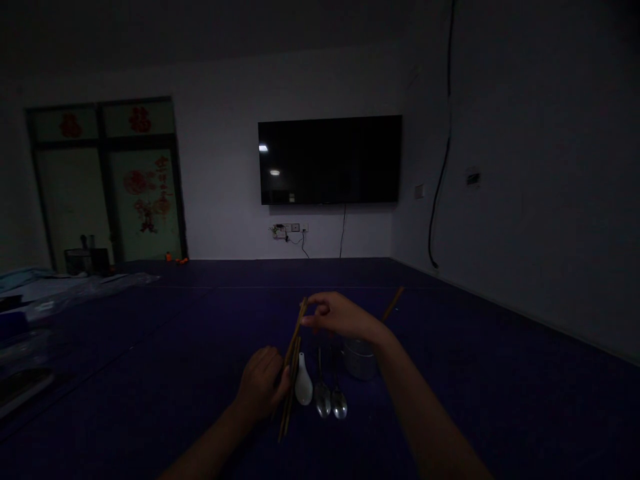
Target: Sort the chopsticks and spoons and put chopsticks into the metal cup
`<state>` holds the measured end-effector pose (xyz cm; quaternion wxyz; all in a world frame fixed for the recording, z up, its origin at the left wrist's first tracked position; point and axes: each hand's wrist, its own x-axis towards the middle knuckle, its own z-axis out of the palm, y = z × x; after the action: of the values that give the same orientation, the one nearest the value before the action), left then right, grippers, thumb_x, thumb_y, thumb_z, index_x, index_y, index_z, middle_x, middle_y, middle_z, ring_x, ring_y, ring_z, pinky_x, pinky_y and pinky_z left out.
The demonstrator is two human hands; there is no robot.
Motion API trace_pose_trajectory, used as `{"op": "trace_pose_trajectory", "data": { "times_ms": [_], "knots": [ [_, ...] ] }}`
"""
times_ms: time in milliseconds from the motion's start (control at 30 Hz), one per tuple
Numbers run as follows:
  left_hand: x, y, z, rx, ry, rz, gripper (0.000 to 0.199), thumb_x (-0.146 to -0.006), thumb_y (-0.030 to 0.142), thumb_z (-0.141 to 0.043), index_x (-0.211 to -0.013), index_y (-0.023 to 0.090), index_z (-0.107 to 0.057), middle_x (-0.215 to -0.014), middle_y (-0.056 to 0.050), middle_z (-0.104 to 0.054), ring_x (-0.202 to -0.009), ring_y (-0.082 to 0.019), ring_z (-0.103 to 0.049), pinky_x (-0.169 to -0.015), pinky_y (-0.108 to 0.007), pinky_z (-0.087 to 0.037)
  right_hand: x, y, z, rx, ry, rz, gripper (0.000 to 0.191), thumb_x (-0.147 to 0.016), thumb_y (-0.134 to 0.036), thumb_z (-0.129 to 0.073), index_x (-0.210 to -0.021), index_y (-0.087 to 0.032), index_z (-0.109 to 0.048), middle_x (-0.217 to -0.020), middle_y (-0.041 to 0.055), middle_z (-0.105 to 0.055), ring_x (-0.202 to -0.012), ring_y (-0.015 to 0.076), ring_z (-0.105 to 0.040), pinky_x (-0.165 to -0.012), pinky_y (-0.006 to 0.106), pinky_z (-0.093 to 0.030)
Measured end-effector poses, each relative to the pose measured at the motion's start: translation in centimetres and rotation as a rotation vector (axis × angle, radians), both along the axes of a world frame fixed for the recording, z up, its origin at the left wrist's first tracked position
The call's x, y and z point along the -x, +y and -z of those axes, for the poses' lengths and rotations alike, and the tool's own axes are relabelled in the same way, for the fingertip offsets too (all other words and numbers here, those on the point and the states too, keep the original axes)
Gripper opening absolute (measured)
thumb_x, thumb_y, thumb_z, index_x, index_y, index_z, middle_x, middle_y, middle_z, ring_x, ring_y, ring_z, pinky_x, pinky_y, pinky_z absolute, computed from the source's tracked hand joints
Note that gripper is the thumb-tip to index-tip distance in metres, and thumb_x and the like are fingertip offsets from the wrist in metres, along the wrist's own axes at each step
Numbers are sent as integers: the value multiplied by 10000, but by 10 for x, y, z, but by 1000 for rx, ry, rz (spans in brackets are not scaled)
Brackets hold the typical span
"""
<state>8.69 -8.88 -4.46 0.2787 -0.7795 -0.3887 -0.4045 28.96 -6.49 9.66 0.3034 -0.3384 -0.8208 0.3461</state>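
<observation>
Wooden chopsticks (296,331) slant between my two hands. Closed around their lower part is my left hand (263,379), at the left of the group. My right hand (343,315) reaches over from the right, thumb and fingertips at the upper ends of the same chopsticks. More chopsticks (285,423) lie just beside my left hand. To their right a white soup spoon (303,387) lies on the surface, then a metal spoon (323,401) and another metal spoon (340,404). A metal container (359,360) stands partly behind my right wrist, with a wooden stick (393,303) jutting up from it.
Everything lies on a wide dark blue surface (210,320). Crumpled clear plastic (95,287) and other items are at the left. A television (330,160) hangs on the far wall, and a black cable (440,180) runs down the right wall. The room is dim.
</observation>
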Motion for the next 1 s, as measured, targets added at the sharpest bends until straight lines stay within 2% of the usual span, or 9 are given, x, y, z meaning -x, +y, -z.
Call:
{"op": "trace_pose_trajectory", "data": {
  "times_ms": [100, 233, 367, 467, 600, 767, 900, 1000],
  "knots": [
    [0, -1, -1, -18, 20, 22, 309, -911, 195, -345, -652, 196, -513, -596, -18, -495, -592, -144, -468, -577, -268, -367, 8, -2, 2, 22, 30, 7, 232, -782, -357, -688, -891, -159, -636, -593, -34, -582, -467, 83, -505, -422, 181, -365],
    [-1, -2, -2, -89, 21, 39, 293, -900, 178, -366, -641, 194, -502, -587, -13, -483, -584, -142, -455, -565, -267, -349, 20, -7, 3, 39, 18, 68, 220, -867, -344, -580, -755, -155, -593, -519, -39, -562, -390, 69, -453, -402, 184, -331],
    [-1, -1, -5, -178, 23, 48, 280, -891, 165, -384, -633, 193, -491, -578, -5, -474, -564, -136, -433, -539, -261, -329, 31, -9, 4, 46, 20, 156, 191, -886, -201, -492, -734, -153, -597, -478, -52, -545, -360, 67, -425, -394, 186, -293],
    [0, -1, -6, -212, 28, 47, 286, -894, 164, -380, -630, 191, -488, -580, -8, -484, -562, -135, -432, -536, -261, -330, 38, -9, 7, 39, 43, 180, 224, -889, -178, -450, -736, -153, -611, -463, -53, -528, -371, 76, -430, -408, 193, -297],
    [2, -2, -4, -194, 9, 26, 281, -905, 206, -394, -647, 186, -504, -607, -24, -522, -584, -145, -463, -550, -269, -352, 40, -10, 7, 17, 84, 201, 243, -896, -206, -442, -742, -158, -623, -457, -52, -512, -401, 88, -446, -429, 201, -301],
    [3, 0, -2, -133, -4, 6, 258, -912, 232, -393, -719, 181, -556, -668, -43, -590, -654, -167, -539, -619, -288, -418, 30, -13, -3, -64, 219, 233, 242, -893, -216, -451, -730, -164, -621, -461, -53, -501, -443, 91, -471, -448, 198, -300],
    [2, 2, -2, -76, 4, -60, 329, -929, 209, -319, -693, 190, -547, -615, -28, -570, -589, -155, -526, -570, -273, -398, 27, -19, -8, -117, 287, 255, 292, -912, -288, -453, -704, -162, -615, -459, -58, -481, -442, 89, -467, -464, 201, -312],
    [3, 2, -1, -54, -8, -89, 360, -941, 222, -290, -692, 191, -548, -602, -25, -563, -570, -151, -524, -552, -267, -388, 34, -27, -8, -202, 236, 278, 277, -894, -323, -506, -703, -163, -627, -478, -49, -502, -475, 99, -497, -494, 209, -332]
  ]
}}
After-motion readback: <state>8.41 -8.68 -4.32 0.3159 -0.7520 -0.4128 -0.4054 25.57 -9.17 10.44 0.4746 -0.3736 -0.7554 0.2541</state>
